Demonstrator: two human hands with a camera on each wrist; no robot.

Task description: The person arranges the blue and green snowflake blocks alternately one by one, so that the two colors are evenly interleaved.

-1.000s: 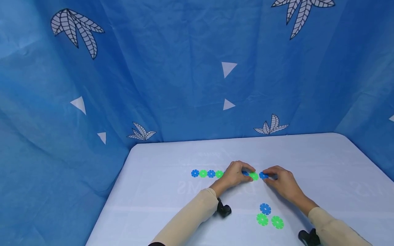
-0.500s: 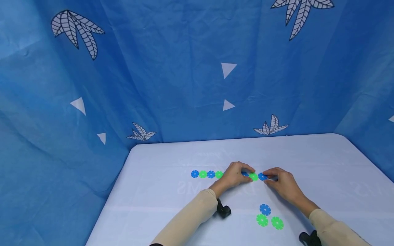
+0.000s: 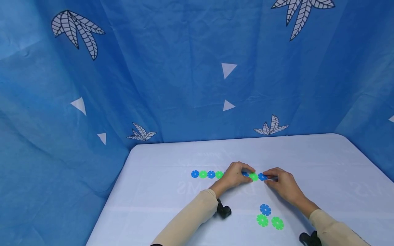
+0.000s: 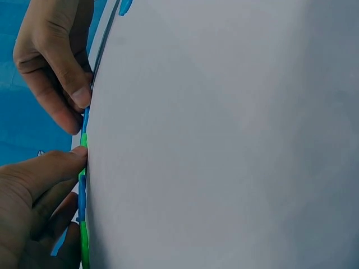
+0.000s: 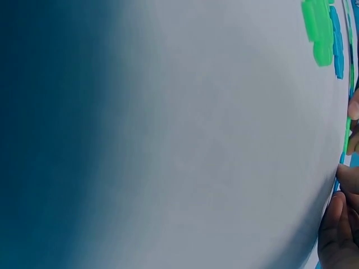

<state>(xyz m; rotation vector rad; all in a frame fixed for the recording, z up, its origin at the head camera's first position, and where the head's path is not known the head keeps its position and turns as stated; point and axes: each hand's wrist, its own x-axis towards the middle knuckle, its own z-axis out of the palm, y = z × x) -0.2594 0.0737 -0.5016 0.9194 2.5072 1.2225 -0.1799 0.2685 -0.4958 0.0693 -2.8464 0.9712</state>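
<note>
A row of alternating blue and green notched discs lies flat across the white table; its left-end blue disc (image 3: pixel 195 174) is in plain sight. My left hand (image 3: pixel 234 175) pinches a green disc (image 3: pixel 253 176) near the row's right end and hides several discs beneath it. With thumb and forefinger, my right hand (image 3: pixel 282 183) holds the end blue disc (image 3: pixel 262 176) against that green one. In the left wrist view the row appears edge-on, with the left hand (image 4: pixel 39 196) gripping its rim. The right wrist view catches only part of the right hand (image 5: pixel 339 230).
Nearer the person lie a loose blue disc (image 3: pixel 265 209) and two green discs (image 3: pixel 262 220). Black wrist-worn devices (image 3: pixel 224 211) hang under both forearms. A blue patterned curtain (image 3: pixel 191 75) stands behind the table (image 3: pixel 147 205).
My right hand has brought its blue disc slightly left, closing the gap to the green disc. In the last half second little moves. The left hand stays in place.
</note>
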